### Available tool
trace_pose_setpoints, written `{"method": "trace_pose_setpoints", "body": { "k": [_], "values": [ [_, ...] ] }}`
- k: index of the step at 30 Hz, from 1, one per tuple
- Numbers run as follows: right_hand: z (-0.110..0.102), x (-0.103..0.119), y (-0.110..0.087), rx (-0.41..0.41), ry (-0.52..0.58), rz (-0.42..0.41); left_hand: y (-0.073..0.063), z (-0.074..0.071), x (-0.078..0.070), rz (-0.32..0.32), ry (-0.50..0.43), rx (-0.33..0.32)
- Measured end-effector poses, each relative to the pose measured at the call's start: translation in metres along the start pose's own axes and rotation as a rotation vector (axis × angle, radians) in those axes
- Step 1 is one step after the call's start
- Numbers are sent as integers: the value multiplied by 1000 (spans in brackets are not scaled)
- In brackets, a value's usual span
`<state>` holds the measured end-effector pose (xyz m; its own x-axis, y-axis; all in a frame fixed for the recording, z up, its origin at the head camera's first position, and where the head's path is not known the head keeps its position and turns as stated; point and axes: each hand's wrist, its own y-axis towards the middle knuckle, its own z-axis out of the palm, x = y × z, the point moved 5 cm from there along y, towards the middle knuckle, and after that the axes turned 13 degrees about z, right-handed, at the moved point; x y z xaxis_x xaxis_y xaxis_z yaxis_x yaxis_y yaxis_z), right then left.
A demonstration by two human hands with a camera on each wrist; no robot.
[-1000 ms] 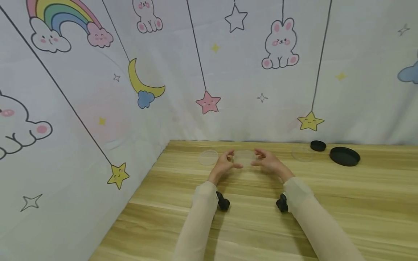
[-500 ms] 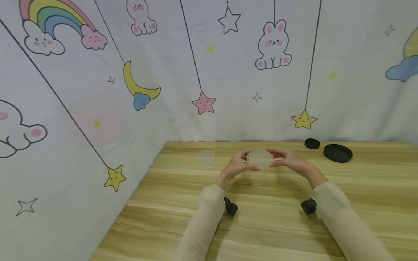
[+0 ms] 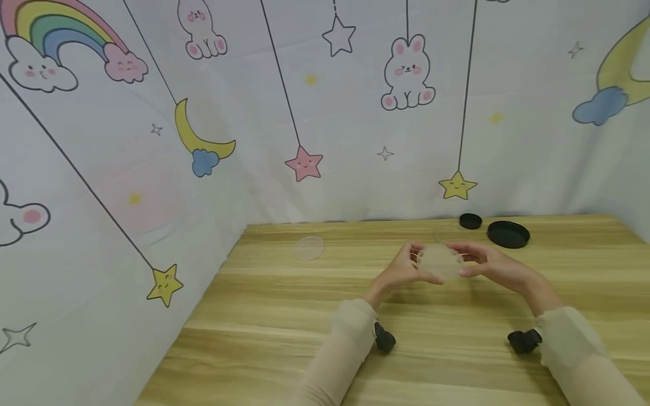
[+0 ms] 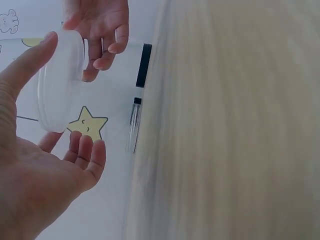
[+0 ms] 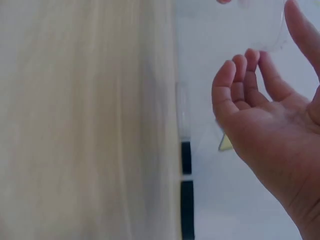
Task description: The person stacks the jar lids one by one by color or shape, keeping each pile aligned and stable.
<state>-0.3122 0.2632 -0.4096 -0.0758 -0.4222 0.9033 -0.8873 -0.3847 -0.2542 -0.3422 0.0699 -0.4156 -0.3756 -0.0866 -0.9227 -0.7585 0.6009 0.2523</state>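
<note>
Okay, clear dish (image 3: 439, 263) is up off the table (image 3: 284, 321), right between the two hands, roughly level. Left hand (image 3: 404, 270) has it by the rim: thumb on the near side, fingers curled round toward the far side. Right hand (image 3: 496, 268) pinches the opposite rim the same way.

Handling guess: thin clear plastic or glass, can't tell which. Should be light and stiff, no give. Smooth wall, so likely slick under dry fingertips; a hard one-sided squeeze could pop it out. Treat as brittle, crack risk if dropped or pinched too hard.

Where to hold: rim only, opposite points, thumb and fingers, light even pressure, like the current grip. Keep off the flat face, less friction and it'd smudge. Can't tell if it's one piece or a stacked pair; if stacked, catch both edges.

Watch clearance: a second clear dish (image 5: 183, 110) sits beyond the right hand's fingers, faint and easy to knock. Small black dish (image 3: 470, 221) and large black dish (image 3: 508, 234) beyond that hand too.
</note>
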Motion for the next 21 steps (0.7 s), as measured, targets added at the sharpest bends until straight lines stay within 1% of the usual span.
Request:
{"method": "trace_pose_setpoints", "body": {
  "k": [6,9,12,14,17,19,21],
  "values": [
    [-1,-19,-7,62,81,-48,1,18,9,2,56,-43],
    [-1,-25,-7,85,87,-57,-1,23,17,-20,46,-52],
    [-1,-32,-7,115,74,-47,-4,28,24,-69,46,-48],
    [-2,-38,-7,132,65,-33,-4,31,26,-90,100,-34],
    [-4,-43,-8,146,55,-34,-3,36,27,-75,206,-7],
    [-5,-45,-10,140,39,-33,-2,39,26,-45,259,9],
    [-7,-46,-11,117,13,-27,0,42,25,-14,266,20]
  ]
}}
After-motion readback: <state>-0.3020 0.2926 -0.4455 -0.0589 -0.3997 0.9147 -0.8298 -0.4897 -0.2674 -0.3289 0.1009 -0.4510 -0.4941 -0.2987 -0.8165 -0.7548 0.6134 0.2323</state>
